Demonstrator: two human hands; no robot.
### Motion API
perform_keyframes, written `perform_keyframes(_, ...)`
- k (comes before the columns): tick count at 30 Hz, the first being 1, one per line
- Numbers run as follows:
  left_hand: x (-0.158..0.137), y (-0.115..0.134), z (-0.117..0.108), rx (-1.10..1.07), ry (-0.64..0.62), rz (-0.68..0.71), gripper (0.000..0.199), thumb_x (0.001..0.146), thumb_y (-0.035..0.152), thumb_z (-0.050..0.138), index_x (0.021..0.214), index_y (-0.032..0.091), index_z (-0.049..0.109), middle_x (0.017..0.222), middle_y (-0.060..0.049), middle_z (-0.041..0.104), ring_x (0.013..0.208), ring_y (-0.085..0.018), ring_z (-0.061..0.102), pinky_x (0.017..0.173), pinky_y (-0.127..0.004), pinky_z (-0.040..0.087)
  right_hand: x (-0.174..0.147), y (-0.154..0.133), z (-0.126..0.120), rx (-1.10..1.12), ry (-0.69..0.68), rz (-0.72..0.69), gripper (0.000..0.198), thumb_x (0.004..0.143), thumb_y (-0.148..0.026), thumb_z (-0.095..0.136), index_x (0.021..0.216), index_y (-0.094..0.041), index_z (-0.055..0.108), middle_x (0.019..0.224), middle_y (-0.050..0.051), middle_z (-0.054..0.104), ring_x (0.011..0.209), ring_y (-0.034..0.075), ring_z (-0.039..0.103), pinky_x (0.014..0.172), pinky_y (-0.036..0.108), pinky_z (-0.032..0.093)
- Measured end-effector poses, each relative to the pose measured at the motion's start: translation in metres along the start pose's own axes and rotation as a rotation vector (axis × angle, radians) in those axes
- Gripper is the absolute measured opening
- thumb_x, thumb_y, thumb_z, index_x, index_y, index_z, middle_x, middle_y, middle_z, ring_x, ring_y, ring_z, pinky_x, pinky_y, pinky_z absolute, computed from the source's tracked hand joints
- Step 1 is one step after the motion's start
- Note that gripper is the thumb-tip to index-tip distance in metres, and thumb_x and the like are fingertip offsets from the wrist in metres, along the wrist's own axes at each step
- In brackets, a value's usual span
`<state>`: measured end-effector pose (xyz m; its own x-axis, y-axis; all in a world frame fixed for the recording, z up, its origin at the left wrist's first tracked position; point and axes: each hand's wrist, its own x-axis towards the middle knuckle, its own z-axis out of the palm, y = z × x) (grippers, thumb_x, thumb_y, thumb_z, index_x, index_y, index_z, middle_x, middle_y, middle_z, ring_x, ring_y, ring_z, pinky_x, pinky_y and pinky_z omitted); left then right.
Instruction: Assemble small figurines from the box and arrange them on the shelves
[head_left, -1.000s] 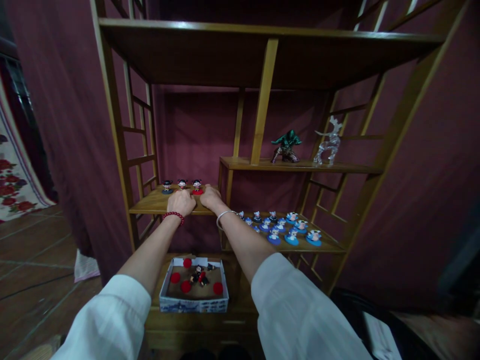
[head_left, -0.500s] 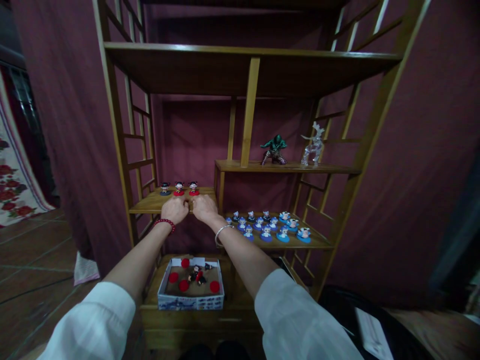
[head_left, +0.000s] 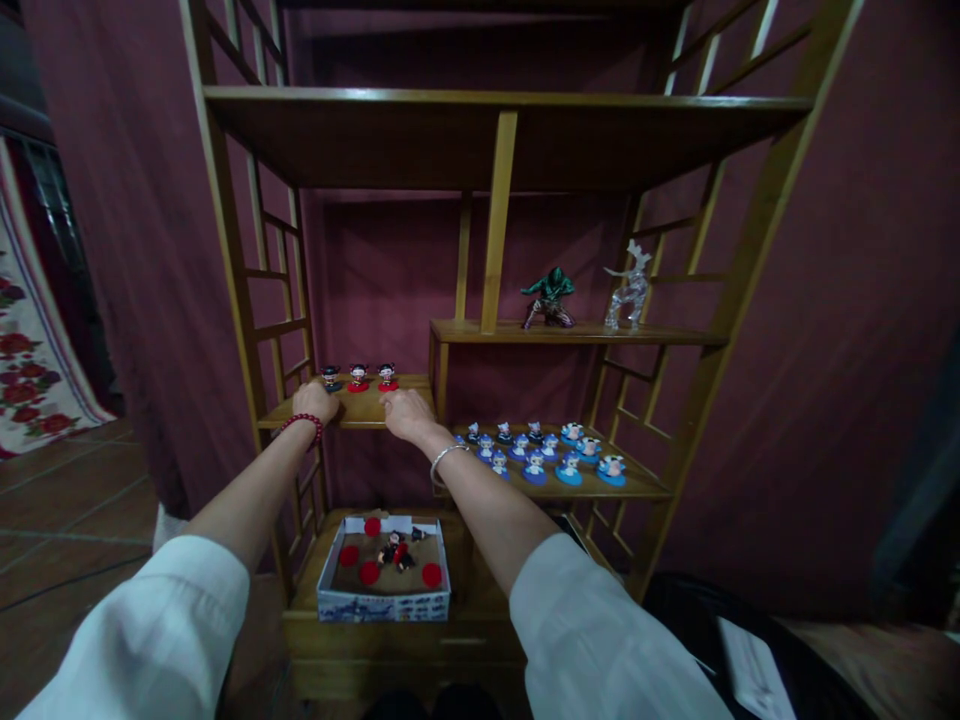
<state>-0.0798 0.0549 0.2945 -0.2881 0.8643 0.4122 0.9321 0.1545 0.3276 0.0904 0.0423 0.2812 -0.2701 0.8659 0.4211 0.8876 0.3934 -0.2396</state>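
Three small figurines stand in a row on the left shelf [head_left: 367, 407]: one on a dark base [head_left: 331, 378], a middle one on a red base [head_left: 358, 377] and a right one on a red base [head_left: 387, 377]. My left hand [head_left: 316, 402], with a red bead bracelet, is at the shelf's front left, just below the dark-based figurine. Its fingertips are mostly hidden behind the hand. Just in front of the right figurine is my right hand [head_left: 409, 412], wearing a silver bangle. Its fingers are curled closed; whatever is in them is hidden.
Below stands an open box [head_left: 383, 608] with red discs [head_left: 431, 574] and loose figurine pieces [head_left: 396, 550]. Several blue and purple figurines [head_left: 535, 466] fill the lower right shelf. Above them are a green crouching figure [head_left: 553, 298] and a clear statuette [head_left: 630, 288].
My left hand has moved left along the shelf, from beside my right hand to below the dark-based figurine. My right hand has barely moved, and the three figurines stand where they were.
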Motion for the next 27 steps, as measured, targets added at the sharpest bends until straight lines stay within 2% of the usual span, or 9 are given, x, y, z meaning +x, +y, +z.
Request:
perform_keyframes(7, 0.017, -0.001, 0.004, 0.071, -0.036, 0.010, 0.042, 0.074, 0.034, 0.043, 0.105, 0.010, 0.060, 0.106, -0.016, 0.061, 0.099, -0.025, 0.056, 0.080, -0.030, 0.046, -0.001, -0.003, -0.003, -0.044, -0.070, -0.103, 0.043, 0.073, -0.013, 0.041, 0.113, -0.024, 0.053, 0.118, 0.001, 0.054, 0.107, 0.019, 0.044, 0.089, 0.030, 0.035)
perform_keyframes(16, 0.037, -0.003, 0.012, 0.118, -0.094, -0.033, 0.052, 0.072, 0.049, 0.042, 0.105, 0.011, 0.059, 0.110, -0.016, 0.059, 0.101, -0.028, 0.054, 0.077, -0.033, 0.046, -0.008, -0.005, -0.003, -0.068, -0.014, -0.109, 0.041, 0.074, -0.016, 0.038, 0.111, -0.024, 0.053, 0.116, 0.001, 0.053, 0.102, 0.021, 0.043, 0.084, 0.032, 0.038)
perform_keyframes(21, 0.041, -0.002, 0.010, 0.098, -0.128, -0.050, 0.055, 0.070, 0.052, 0.044, 0.103, 0.010, 0.059, 0.108, -0.017, 0.060, 0.098, -0.029, 0.056, 0.072, -0.032, 0.047, -0.010, -0.007, -0.004, -0.070, -0.015, -0.099, 0.040, 0.074, -0.017, 0.038, 0.110, -0.025, 0.053, 0.116, 0.000, 0.053, 0.102, 0.020, 0.042, 0.084, 0.031, 0.037)
perform_keyframes(27, 0.044, -0.001, 0.009, 0.097, -0.162, -0.062, 0.057, 0.068, 0.052, 0.047, 0.104, 0.008, 0.059, 0.108, -0.017, 0.060, 0.098, -0.028, 0.056, 0.074, -0.031, 0.046, -0.012, -0.009, -0.006, -0.069, -0.034, -0.089, 0.042, 0.074, -0.016, 0.038, 0.112, -0.026, 0.052, 0.118, 0.000, 0.052, 0.103, 0.021, 0.041, 0.084, 0.032, 0.036)
